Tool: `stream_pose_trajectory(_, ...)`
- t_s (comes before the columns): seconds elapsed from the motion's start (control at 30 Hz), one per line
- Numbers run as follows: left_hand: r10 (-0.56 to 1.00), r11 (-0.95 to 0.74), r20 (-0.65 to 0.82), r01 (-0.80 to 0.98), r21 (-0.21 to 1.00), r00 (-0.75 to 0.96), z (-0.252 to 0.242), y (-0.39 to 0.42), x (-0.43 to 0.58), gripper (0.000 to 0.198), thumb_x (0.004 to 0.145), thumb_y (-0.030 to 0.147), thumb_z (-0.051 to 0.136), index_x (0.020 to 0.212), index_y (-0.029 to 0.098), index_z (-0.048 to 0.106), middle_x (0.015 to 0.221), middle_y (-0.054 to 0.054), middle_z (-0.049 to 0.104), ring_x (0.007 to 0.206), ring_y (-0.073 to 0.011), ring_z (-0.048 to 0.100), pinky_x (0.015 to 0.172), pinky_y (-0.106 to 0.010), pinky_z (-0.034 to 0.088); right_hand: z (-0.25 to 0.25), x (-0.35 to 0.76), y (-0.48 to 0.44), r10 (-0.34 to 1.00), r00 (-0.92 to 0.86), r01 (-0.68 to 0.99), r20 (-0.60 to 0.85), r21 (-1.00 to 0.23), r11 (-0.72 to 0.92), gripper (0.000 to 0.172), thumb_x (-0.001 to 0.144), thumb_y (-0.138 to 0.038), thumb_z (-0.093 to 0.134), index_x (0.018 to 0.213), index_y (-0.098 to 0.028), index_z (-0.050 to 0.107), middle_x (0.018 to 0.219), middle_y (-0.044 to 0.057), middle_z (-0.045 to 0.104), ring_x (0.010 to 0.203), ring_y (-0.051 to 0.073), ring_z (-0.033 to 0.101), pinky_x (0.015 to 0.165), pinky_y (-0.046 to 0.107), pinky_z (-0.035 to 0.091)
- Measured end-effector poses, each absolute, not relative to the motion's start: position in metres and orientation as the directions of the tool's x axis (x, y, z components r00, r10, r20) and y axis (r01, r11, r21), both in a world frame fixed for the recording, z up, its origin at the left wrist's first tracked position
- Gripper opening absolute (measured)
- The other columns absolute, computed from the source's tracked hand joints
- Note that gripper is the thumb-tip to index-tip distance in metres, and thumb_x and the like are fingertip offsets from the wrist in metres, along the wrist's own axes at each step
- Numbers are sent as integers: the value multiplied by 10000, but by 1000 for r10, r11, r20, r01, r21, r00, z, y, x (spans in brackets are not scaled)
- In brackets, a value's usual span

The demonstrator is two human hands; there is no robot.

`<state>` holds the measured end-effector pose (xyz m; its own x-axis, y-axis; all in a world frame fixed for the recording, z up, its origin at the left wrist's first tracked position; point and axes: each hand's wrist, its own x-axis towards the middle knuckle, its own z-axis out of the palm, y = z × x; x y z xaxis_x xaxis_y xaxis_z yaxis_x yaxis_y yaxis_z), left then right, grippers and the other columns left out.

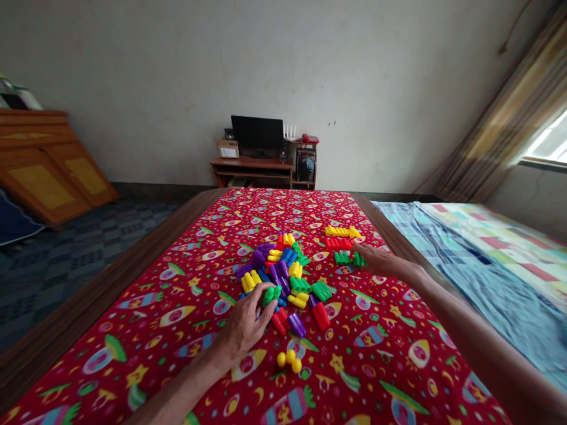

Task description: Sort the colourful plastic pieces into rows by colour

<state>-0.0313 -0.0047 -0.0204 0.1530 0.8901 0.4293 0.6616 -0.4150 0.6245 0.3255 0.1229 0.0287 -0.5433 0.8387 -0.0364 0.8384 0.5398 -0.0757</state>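
My left hand (247, 321) grips a green toy block (271, 294) between thumb and fingers at the near left side of a mixed pile. Purple blocks (279, 275), yellow blocks (251, 281) and other colours lie jumbled there. Farther right, my right hand (374, 260) has its fingers closed on another green block (359, 260), at the right end of a short green row (342, 258); whether the two are joined I cannot tell. Behind that lie a red row (338, 242) and a yellow row (340, 232).
Yellow round-ended pieces (290, 358) lie nearest me on the red patterned cloth (186, 354). A red block (321, 316) sits at the pile's near right. Beyond the table stands a desk with a monitor (257, 134); a bed (478, 271) is at the right.
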Motion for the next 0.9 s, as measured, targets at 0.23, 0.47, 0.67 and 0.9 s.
stream_pose_trajectory(0.23, 920, -365, 365, 661, 656, 145, -15, -4, -30, 216, 878, 393, 456, 981, 215, 522, 701, 10, 650, 567, -156, 619, 565, -258, 488, 5, 339, 129, 822, -545, 812, 162, -140, 566, 286, 754, -97, 590, 1025, -187, 610, 970, 98, 668, 873, 205, 644, 753, 298, 494)
stream_pose_trajectory(0.47, 919, -373, 362, 649, 663, 157, -20, -3, -32, 236, 885, 398, 451, 996, 205, 529, 675, 16, 635, 578, -161, 630, 570, -257, 481, 5, 337, 130, 836, -530, 821, 142, -164, 548, 303, 752, -10, 523, 1008, -156, 594, 965, 107, 692, 883, 195, 658, 754, 288, 486)
stream_pose_trajectory(0.67, 930, -351, 332, 636, 687, 155, -20, -2, -34, 273, 875, 450, 467, 913, 199, 567, 689, 4, 644, 578, -159, 598, 584, -259, 484, 20, 326, 122, 791, -573, 788, 212, -122, 604, 261, 799, -54, 556, 1035, -151, 609, 983, 123, 685, 889, 214, 659, 775, 337, 515)
stream_pose_trajectory(0.9, 939, -340, 300, 557, 758, 165, -12, -1, -38, 387, 877, 511, 446, 725, 186, 591, 610, 13, 573, 587, -149, 539, 561, -242, 449, 45, 211, 61, 408, -748, 415, 524, -111, 903, 270, 951, -311, 534, 1165, -150, 570, 1154, 160, 655, 1057, 238, 628, 858, 399, 527)
